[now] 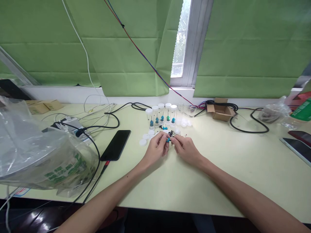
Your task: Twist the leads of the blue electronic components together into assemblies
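Observation:
My left hand (157, 145) pinches a small blue part (167, 139) between thumb and fingers, above the table. From the other side my right hand (185, 148) closes its fingertips near that part, on something small and dark that I cannot make out. Just beyond the hands lie another blue piece (165, 128) and several small dark bits (171, 133). Behind them a row of clear tubes (156, 117) with white caps stands upright, each with a blue or green piece inside. Loose white caps (143, 142) lie left of my left hand.
A black phone (116, 145) and a large plastic bag (48, 155) lie to the left, with cables (97, 126) around them. An open cardboard box (221, 111) stands at the back right. Clear empty tubes (189, 110) lie near the wall. Another phone (297, 149) lies far right.

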